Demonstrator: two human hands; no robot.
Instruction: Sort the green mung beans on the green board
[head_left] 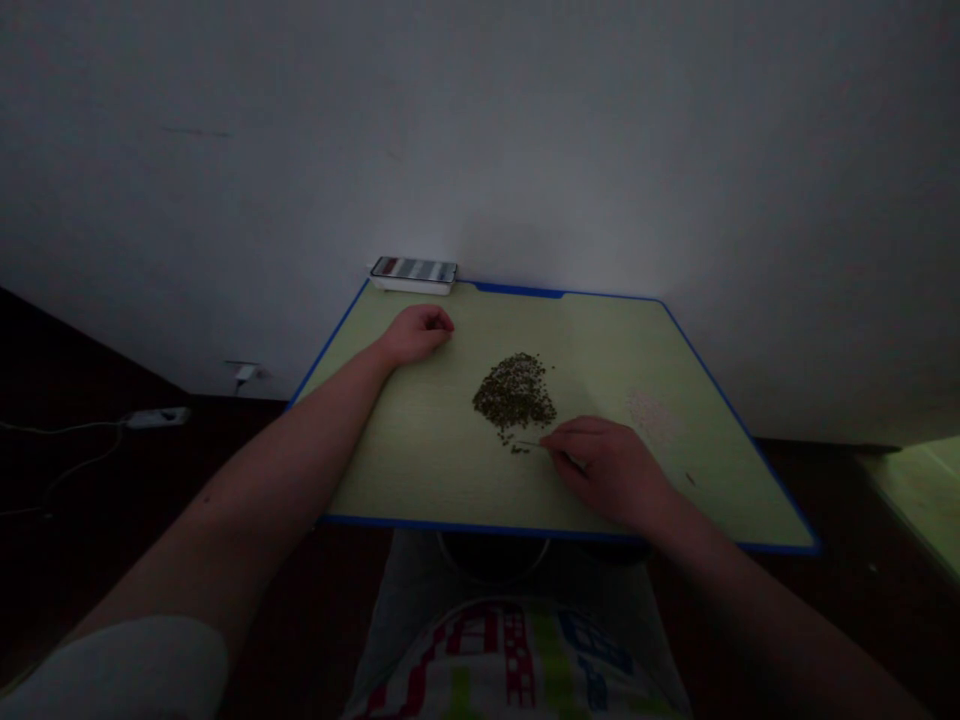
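While pinching a thin stick (531, 443) between the thumb and fingertips of the right hand (607, 465), holds it nearly level, tip pointing left among loose grains (517, 450) just below the pile (515, 392) of small, dark, seed-like pieces. Cannot tell at this size whether touching any grain with that tip. Has the pile near the centre of the frame, heaped directly on the pale yellow-green, blue-edged surface (420, 430), with paler specks mixed in toward the top.

Rests the left hand (418, 335) on the surface, up and to the left of the pile and well apart from it, fingers curled loosely inward with the thumb near them. Cannot tell whether gripping anything there.

Has a pale scatter (651, 415) of tiny bits to the right of the pile, beyond the right hand, and a small dark sliver (690, 479) lower down, near the right wrist. At the upper left corner of the surface, has a phone-like device (415, 268) lying on a white box (412, 286), close to the wall (525, 140).

At the left of the frame, low down, shows a white power strip (157, 418) with cables and a plug (246, 374) at the wall. Wears patterned clothing (517, 655), visible at the bottom centre.
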